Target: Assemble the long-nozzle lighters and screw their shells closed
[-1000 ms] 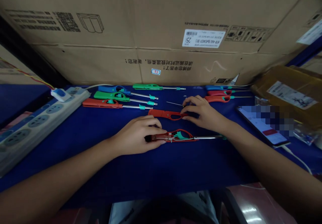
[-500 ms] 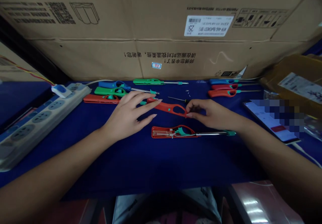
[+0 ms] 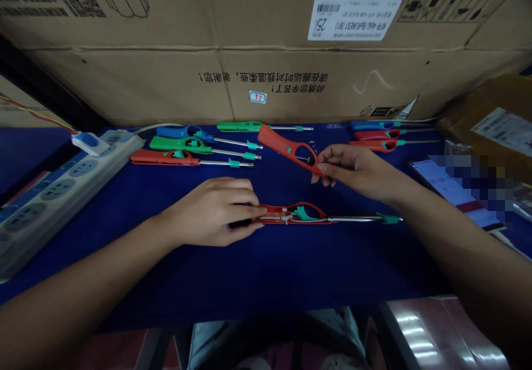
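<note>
In the head view my left hand [image 3: 220, 212] grips the left end of an opened red lighter [image 3: 307, 215] lying on the table. Its inner parts, a green trigger and a long metal tube with a green tip show. My right hand [image 3: 353, 170] holds a red lighter casing half [image 3: 285, 148] by its looped end, raised above the table behind the opened lighter. Beyond the casing's loop lies a thin screwdriver [image 3: 310, 160], partly hidden. Tiny pale pieces, probably screws, lie near it.
Blue, green and red lighters [image 3: 166, 158] lie at the back left, another green lighter [image 3: 241, 127] behind them. Several screwdrivers with coloured handles [image 3: 376, 125] lie at the back right. A power strip [image 3: 70, 181] stands left, a phone [image 3: 453, 193] right. A large cardboard box [image 3: 266, 54] walls the back.
My left hand has come down toward me and closed on the opened lighter's left end. My right hand has lifted the red casing half off the table. The view has shifted slightly.
</note>
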Demonstrator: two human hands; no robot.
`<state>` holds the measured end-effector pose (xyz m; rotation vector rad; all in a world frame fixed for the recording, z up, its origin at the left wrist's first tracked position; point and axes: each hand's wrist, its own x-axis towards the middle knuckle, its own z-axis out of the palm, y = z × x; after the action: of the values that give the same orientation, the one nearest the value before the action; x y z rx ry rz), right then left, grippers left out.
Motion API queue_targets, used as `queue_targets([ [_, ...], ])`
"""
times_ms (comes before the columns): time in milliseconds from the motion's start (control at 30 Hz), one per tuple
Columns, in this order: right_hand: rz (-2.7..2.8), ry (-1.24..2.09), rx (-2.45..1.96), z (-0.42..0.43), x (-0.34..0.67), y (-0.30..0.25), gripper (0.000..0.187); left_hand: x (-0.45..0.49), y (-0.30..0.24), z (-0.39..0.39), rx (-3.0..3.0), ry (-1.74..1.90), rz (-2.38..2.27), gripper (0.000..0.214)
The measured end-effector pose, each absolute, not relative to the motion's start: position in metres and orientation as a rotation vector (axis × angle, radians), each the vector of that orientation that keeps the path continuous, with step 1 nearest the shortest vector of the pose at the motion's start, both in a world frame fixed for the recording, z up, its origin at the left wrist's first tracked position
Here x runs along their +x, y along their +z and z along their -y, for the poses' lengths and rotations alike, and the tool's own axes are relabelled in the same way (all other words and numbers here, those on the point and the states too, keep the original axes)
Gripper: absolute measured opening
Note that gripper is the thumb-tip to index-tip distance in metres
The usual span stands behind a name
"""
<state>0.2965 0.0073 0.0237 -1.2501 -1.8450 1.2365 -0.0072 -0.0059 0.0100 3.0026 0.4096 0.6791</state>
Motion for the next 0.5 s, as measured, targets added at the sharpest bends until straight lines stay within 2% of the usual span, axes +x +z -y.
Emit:
queue_targets([
  [167, 1.736, 1.310, -1.226, -0.0066, 0.2943, 0.0245, 0.031, -0.0078, 0.0112, 0.0064, 3.022, 0.649, -0.404, 0.016],
  [333, 1.618, 1.364, -1.244, -0.0037, 0.2906, 0.0248, 0.043, -0.0085, 0.0097, 0.0054, 2.872, 0.571, -0.461, 0.023],
  [467, 1.763, 1.379, -1.196, -0.0002, 0.2902, 0.0209, 0.059, -0.0090, 0.0107, 0.0030, 2.785, 0.578, -0.479, 0.023],
  [500, 1.850, 1.343, -1.176, 0.0010, 0.2902, 0.0199, 0.055, -0.0091, 0.0115, 0.0026, 2.780, 0.580, -0.481, 0.022],
])
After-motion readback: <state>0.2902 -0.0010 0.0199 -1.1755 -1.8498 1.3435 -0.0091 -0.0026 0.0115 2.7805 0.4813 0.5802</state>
